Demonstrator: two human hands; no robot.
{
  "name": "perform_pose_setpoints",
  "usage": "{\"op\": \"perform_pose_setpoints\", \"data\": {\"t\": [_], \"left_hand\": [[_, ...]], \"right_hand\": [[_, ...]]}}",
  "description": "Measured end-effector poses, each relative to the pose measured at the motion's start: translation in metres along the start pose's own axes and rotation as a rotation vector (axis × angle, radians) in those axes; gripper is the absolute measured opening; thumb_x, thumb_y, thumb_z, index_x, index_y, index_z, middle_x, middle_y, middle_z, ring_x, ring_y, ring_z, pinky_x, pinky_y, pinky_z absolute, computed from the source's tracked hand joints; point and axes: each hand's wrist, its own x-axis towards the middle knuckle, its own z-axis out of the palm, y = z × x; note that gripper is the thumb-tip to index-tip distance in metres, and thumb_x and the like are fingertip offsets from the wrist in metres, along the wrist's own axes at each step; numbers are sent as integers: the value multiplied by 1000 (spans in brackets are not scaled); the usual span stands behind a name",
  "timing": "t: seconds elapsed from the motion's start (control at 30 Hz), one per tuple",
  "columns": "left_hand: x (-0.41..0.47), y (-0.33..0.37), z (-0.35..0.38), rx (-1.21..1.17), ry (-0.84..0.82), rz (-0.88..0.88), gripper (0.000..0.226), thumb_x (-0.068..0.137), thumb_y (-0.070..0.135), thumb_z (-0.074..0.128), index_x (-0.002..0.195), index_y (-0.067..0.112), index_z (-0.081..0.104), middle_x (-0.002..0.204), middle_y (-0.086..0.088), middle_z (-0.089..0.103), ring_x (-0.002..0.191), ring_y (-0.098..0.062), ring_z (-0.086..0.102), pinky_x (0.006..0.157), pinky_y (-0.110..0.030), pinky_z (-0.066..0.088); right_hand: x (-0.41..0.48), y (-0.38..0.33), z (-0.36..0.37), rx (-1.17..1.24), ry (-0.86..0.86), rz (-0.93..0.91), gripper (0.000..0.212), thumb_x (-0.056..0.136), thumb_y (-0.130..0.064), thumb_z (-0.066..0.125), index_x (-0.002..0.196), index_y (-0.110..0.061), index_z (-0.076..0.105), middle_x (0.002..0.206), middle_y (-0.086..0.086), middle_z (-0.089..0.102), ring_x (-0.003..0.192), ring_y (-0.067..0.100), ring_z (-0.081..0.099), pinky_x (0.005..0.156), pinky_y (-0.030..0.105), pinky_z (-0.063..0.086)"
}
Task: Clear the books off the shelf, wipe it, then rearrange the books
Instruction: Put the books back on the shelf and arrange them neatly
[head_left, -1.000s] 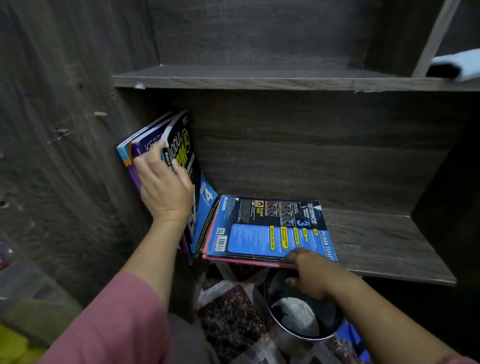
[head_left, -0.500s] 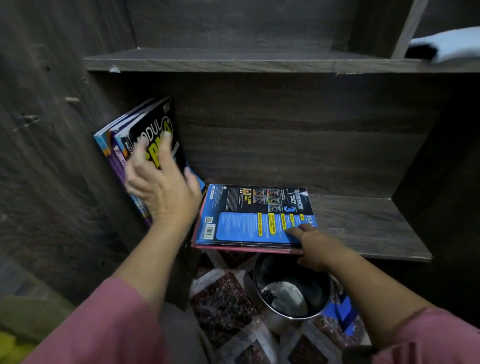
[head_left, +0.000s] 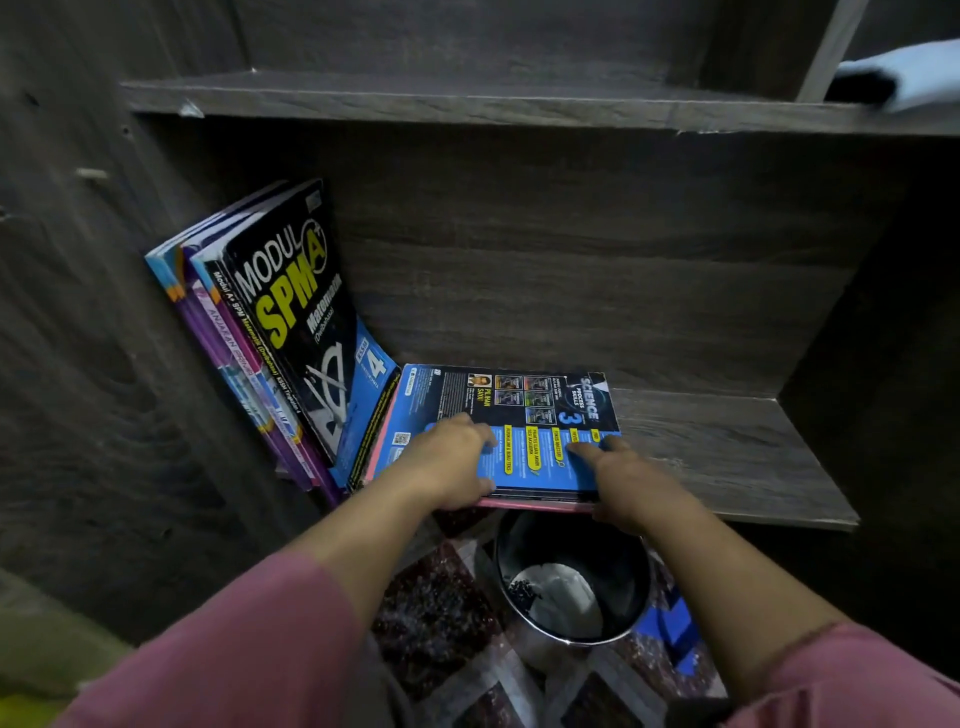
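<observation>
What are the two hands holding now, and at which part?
Both the left hand and right hand grip the flat stack of books at its front edge, fingers on the top cover.

White item (head_left: 904, 73) cut off at right edge. Pink book (head_left: 535, 503) under science book (head_left: 519, 405): only edge shows. Small cover print too tiny to read.
</observation>
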Motion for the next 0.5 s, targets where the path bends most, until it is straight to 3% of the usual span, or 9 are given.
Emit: {"op": "perform_pose_setpoints", "data": {"t": [0.13, 0.3, 0.5], "left_hand": [[5, 4, 12, 34, -65, 25, 64, 83, 36, 74, 139, 24, 45, 139, -2, 39, 125, -24, 47, 102, -39, 43], [7, 5, 16, 51, -30, 78, 64, 81, 35, 76, 137, 22, 47, 134, -2, 43, 119, -24, 52, 96, -35, 45], [9, 3, 16, 49, 39, 103, 58, 84, 34, 73, 135, 24, 48, 131, -1, 45, 115, -24, 54, 93, -36, 46]], "right_hand": [[1, 1, 0, -16, -12, 7, 81, 88, -18, 65, 151, -39, 19, 151, 8, 26, 130, 37, 39, 107, 45, 37], [2, 8, -4, 87, -44, 6, 86, 83, -28, 74, 151, -35, 23, 153, 9, 25, 136, 35, 34, 113, 41, 30], [3, 9, -8, 104, 13, -21, 65, 92, -30, 63, 149, -31, 32, 155, 6, 26, 137, 37, 27, 115, 42, 27]]}}
